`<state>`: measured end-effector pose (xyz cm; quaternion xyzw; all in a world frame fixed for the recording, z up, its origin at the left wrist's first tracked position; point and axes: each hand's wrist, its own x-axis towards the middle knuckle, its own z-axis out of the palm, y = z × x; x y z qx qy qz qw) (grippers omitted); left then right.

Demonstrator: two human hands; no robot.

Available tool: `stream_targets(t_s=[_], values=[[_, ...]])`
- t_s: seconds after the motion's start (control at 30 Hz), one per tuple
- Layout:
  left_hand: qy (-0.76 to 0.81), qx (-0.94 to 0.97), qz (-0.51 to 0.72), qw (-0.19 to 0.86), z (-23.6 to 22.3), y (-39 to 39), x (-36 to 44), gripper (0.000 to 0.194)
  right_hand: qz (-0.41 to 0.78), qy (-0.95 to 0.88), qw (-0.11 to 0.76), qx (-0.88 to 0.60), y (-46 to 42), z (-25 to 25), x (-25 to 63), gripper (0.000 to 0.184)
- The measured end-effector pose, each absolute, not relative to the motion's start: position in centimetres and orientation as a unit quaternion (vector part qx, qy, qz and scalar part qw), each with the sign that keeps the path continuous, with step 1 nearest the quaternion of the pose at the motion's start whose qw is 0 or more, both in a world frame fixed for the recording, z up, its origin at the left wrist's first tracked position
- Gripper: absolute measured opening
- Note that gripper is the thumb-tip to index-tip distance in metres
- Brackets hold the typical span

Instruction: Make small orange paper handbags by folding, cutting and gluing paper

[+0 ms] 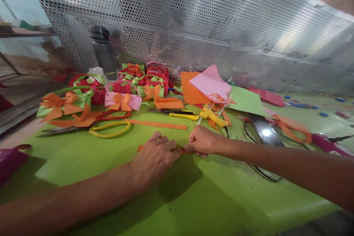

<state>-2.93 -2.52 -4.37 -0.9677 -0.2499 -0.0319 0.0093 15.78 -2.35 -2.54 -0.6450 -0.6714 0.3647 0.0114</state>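
My left hand [156, 156] is closed on an orange paper strip [183, 151], low over the green table. My right hand [201, 141] pinches the same strip just to the right, its knuckles upward. Much of the strip is hidden under my fingers; one end peeks out left of my left hand. Beyond my hands lies another flat orange strip [160, 124]. Yellow-handled scissors [110, 129] rest to its left. A yellow glue gun [212, 115] lies just past my right hand, and a yellow-and-black utility knife [177, 113] is to its left.
Small paper baskets with orange bows [123, 100] crowd the back left before a dark bottle [103, 49]. Pink, orange and green sheets [211, 81] lie at the back. A dark shiny slab [264, 131] and a black cable are on the right. Perforated metal [138, 11] backs the green table [177, 199].
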Motion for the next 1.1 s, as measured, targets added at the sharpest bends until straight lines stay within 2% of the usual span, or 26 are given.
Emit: stream_targets(t_s=[0.2,0.63,1.1], values=[[-0.261,-0.963,0.0,0.067,-4.1,-3.3,-2.4,0.025,0.339,-0.67,-0.021,-0.66,-1.6,-2.2,15.6,0.044],[-0.248,-0.966,-0.011,0.075,-4.4,-2.8,-2.7,0.022,0.34,-0.642,-0.034,-0.687,-2.5,-1.4,18.8,0.027],[-0.252,-0.967,-0.03,0.036,-4.8,-2.6,-3.0,0.026,0.338,-0.63,0.008,-0.699,-3.7,-2.1,22.7,0.029]])
